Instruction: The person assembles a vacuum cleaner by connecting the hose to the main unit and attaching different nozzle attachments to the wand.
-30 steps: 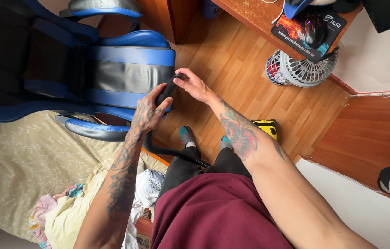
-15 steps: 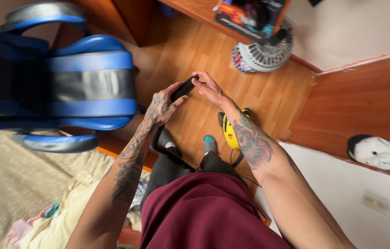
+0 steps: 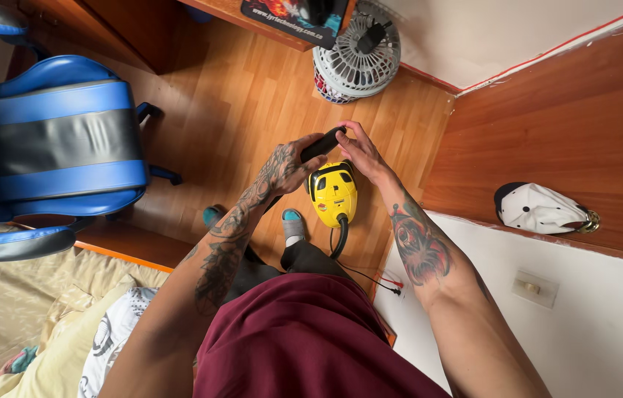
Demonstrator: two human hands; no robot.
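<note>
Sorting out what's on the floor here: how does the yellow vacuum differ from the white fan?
The yellow vacuum is a smooth, solid yellow-and-black shell; the white fan is an open wire grille. The vacuum sits right under both hands, by the feet; the fan stands farther off, beside the desk and wall. Both rest on the wooden floor.

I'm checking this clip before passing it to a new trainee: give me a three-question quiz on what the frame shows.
1. True or false: both hands hold the black handle.
2. What lies on the floor straight below the hands? A) a yellow vacuum cleaner B) a red bucket C) a green box
3. Fill in: the white fan stands beside the ____ edge.

Key:
1. True: the left hand and right hand both grip it.
2. A, the yellow vacuum cleaner.
3. Desk.
</note>
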